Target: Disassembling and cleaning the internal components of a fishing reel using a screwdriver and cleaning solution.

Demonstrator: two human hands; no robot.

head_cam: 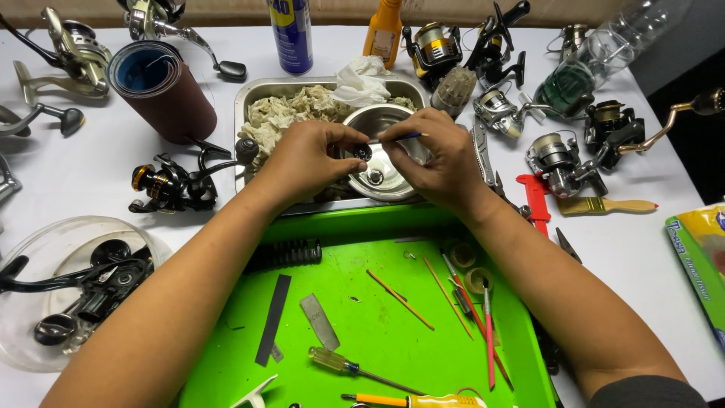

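Observation:
My left hand (306, 159) pinches a small dark round part (363, 152) between thumb and fingers, over a shiny metal bowl (375, 121). My right hand (442, 155) grips a thin blue-handled tool (408, 137) whose tip points at that part. Both hands hover above a steel tray (249, 94) that holds the bowl and crumpled stained rags (291, 113). Just in front of the steel tray lies a bright green tray (362, 317).
The green tray carries a screwdriver (355, 367), thin sticks, a black spring and metal strips. Several fishing reels (170, 185) lie around the white table, plus a sandpaper roll (162, 87), a spray can (291, 34), a paintbrush (604, 205) and a clear lid (30, 249) with parts.

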